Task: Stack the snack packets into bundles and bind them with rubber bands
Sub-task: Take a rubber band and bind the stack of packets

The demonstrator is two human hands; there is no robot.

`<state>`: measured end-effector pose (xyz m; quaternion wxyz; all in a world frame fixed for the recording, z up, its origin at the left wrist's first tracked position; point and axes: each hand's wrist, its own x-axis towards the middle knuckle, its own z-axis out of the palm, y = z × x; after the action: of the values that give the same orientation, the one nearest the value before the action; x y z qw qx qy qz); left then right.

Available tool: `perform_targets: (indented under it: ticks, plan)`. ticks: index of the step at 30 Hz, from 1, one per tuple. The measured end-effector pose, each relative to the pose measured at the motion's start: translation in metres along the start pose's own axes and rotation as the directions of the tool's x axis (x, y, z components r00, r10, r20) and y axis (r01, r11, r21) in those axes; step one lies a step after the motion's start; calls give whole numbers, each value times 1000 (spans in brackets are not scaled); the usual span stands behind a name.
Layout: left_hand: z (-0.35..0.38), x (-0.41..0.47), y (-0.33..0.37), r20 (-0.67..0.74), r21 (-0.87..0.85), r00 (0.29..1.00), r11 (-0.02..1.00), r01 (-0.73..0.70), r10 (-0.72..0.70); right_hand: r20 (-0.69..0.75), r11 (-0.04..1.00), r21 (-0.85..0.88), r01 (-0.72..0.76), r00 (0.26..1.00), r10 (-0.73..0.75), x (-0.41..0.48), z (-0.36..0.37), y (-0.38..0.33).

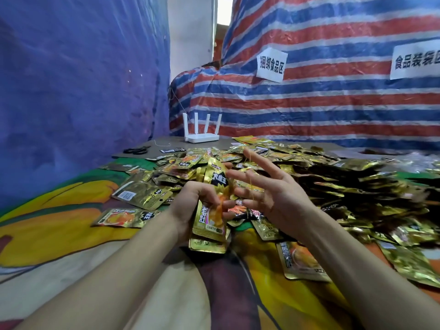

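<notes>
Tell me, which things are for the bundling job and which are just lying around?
For the job: stack of gold foil snack packets in the left hand; thin yellow rubber band stretched on the right hand; heap of loose gold packets.
Lying about: white four-antenna router; black scissors; white paper signs.

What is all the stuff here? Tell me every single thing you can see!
bundle of snack packets: one, gold, upright in the middle, held
rubber band: one, it seems; thin, yellowish; stretched across the right fingers
loose snack packets: many, gold, heaped behind and to the right of the hands
router: one, white, four antennas, far edge of the table
scissors: one pair, black, far left of the table
paper signs: two, white with black writing, on the tarp
striped tarp: one; red, white and blue; behind
blue sheet: one, left
tablecloth: one, many colours, under everything
left hand: grips the bundle
right hand: fingers spread, carrying the band
</notes>
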<state>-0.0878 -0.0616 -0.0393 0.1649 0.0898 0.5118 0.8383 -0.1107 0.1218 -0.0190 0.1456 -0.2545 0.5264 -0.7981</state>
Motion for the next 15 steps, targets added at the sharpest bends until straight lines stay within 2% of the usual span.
perform_targets:
  ticks: [2,4,5,8,10,12,15]
  plan:
    - [0,3,-2,-122,46,992,999,-3,9,-43,993,-116,14,999,-19,-1,1,3]
    - [-2,5,-4,-254,104,963,993,-62,87,-104,972,-236,24,993,-50,-3,2,5]
    - [-4,7,-4,-336,124,929,985,-117,153,-126,956,-292,23,990,-62,-4,3,7]
    - [-7,14,1,-543,124,760,929,-349,357,-132,891,-454,5,989,-73,-8,11,14]
    - [-6,16,4,-590,93,654,844,-528,474,-127,872,-489,-27,991,-40,-8,21,20]
    - [-4,16,6,-626,71,563,758,-648,540,-118,876,-478,-59,993,2,-9,31,30]
    - [-2,13,10,-655,44,534,732,-680,535,-108,862,-505,-44,994,-13,-10,46,43]
